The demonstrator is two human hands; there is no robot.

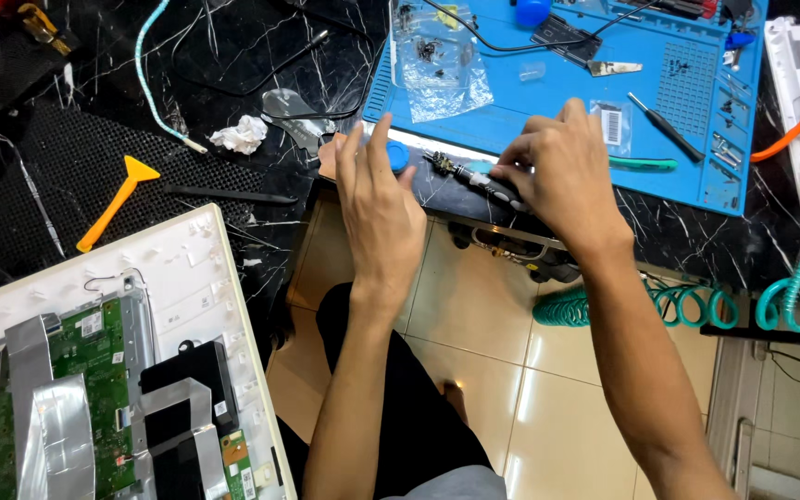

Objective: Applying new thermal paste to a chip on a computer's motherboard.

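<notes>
A black pen-shaped screwdriver (479, 178) was gripped by the closed right hand (562, 171) at the blue work mat's (511, 102) six o'clock edge; a round blue cap (398, 156) was touched by the left hand's (381, 208) extended fingers. At nine o'clock lay an orange plastic pry tool (118, 199).

The light is bright and even, coming from above. Below the left hand (380, 208) the floor tiles (502, 370) show soft glare. The hands give only weak shadows. The right hand (562, 171) is a little blurred, while the blue mat (511, 102) beyond it is sharp.
</notes>
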